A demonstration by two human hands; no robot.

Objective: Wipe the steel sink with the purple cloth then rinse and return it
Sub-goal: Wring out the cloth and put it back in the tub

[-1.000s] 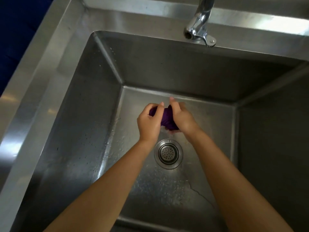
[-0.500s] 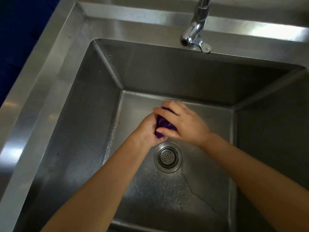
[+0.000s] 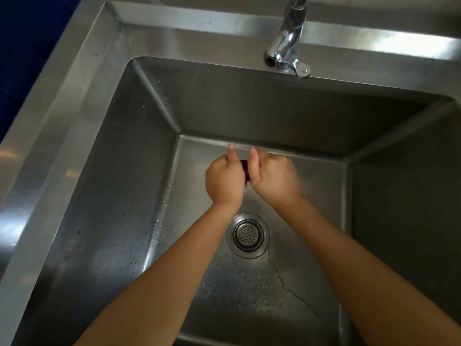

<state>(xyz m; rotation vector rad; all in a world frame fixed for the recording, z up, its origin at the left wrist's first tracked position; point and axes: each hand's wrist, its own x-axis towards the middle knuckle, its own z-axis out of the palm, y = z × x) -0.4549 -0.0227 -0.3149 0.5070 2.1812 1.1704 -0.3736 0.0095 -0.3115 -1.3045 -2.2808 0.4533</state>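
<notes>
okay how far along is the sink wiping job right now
Wiping looks done: the sink walls and floor carry droplets. In hand: the left hand and right hand squeeze the purple cloth above the drain; the faucet shows no water. Left: returning the cloth.

The sink [image 3: 94,116] is brushed steel: its broad rim takes a soft, streaked sheen, while the inner walls look duller and matt, speckled with water drops on the left wall. The floor of the basin is wet and glistens around the drain strainer [image 3: 248,235], a perforated metal disc in a polished ring. The tap [image 3: 287,49] at the far side is mirror-bright chrome. The purple cloth [image 3: 245,171] is soft, matt fabric, bunched.
</notes>
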